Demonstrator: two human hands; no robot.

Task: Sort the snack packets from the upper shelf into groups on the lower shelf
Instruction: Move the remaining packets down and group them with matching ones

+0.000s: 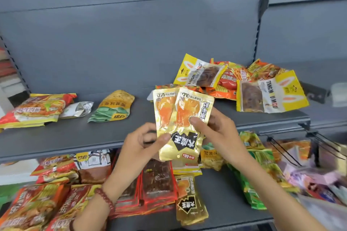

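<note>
At the middle of the frame two flat gold foil snack packets (185,118), each with an orange picture and a black badge, are held up fanned one over the other, in front of the edge of the grey metal upper shelf (75,133). The left grip (139,142) (a dark red bead bracelet (105,199) sits on its wrist) pinches the pair at its lower left edge, thumb on the front. The right grip (216,131) holds the right side, its thumb pressed on the front packet's middle and its fingers behind. On the upper shelf, at the left of the frame, lie a stack of red and yellow packets (37,107), a small crumpled silver and white pouch (78,108) just beside it, and a yellow and green packet (112,107). At the right is a loose heap of yellow and white window packets (270,92) and glossy red-orange packets (227,82). Along the bottom of the frame the grey lower shelf (225,199) carries groups: red and orange packets (33,204) at lower left, dark brown red-bordered packets (157,180), a single gold foil packet (189,202) just right of them, and green packets (253,184) further right.
</note>
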